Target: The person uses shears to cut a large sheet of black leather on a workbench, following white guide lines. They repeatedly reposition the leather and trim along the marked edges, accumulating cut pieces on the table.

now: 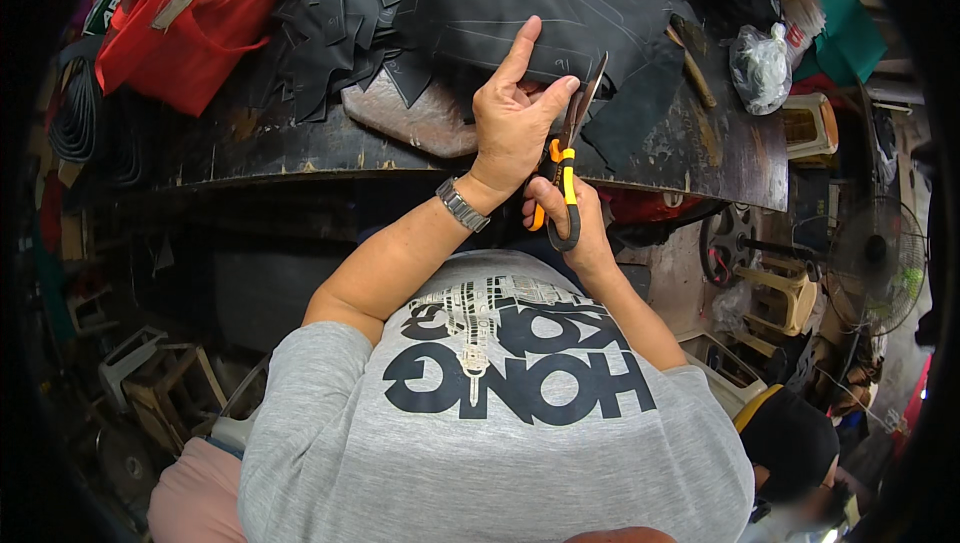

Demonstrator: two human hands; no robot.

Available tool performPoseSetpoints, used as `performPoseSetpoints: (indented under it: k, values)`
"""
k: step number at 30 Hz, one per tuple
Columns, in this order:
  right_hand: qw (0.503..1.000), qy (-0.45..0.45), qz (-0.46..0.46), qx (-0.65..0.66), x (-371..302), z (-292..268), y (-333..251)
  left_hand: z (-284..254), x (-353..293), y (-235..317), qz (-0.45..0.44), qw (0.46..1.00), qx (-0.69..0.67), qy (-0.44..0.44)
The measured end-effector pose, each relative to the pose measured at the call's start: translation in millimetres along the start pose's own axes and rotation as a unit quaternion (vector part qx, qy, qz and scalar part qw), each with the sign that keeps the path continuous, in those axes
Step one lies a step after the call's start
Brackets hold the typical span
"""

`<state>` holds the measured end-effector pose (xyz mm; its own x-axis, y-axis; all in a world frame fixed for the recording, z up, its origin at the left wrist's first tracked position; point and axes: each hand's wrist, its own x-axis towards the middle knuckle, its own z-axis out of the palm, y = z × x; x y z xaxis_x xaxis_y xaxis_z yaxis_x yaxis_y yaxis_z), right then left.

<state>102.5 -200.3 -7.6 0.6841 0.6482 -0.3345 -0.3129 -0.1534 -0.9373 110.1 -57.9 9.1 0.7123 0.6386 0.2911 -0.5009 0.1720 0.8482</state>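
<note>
Closest in, just past the grey shirt (480,463), I see the right hand (580,223) with its fingers curled around the handles of the scissors (569,168), blades pointing away over the tabletop (730,158). Beside those blades, the left hand (512,128) spreads index finger and thumb with the rest bent in; whether they grip anything, I can't tell. Farther off lie a dark marked sheet (510,8), then, to its left, cut pieces (335,8) and a red bag (210,38).
</note>
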Motion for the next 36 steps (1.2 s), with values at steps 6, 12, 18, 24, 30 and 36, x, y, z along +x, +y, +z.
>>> performPoseSetpoints:
  k: [6, 12, 18, 24, 30, 36]
  values:
    - [1.000, 0.012, -0.006, 0.024, 2.5, 0.1, 3.5, 1.5, -2.5, -1.8, -0.004, 1.000, 0.019, -0.015]
    - [0.996, -0.004, -0.040, 0.081, 0.1, 1.0, 7.0, 5.4, -6.1, -3.7, -0.020, 1.000, -0.004, -0.012]
    - [0.996, 0.002, -0.050, 0.074, 1.1, 0.4, 11.7, 3.2, -6.2, -6.1, -0.014, 1.000, 0.010, -0.017]
    - [0.990, 0.018, -0.049, 0.130, -1.5, 8.1, 16.5, 3.2, -7.2, -9.2, -0.022, 1.000, -0.011, -0.011]
    - [0.994, 0.026, -0.026, 0.104, -3.5, 9.1, 15.0, 2.4, -6.8, -8.2, -0.030, 0.999, -0.014, -0.005]
    - [0.995, 0.046, -0.003, 0.092, -5.4, 11.6, 10.3, 0.6, -5.6, -9.3, -0.035, 0.999, -0.008, -0.001]
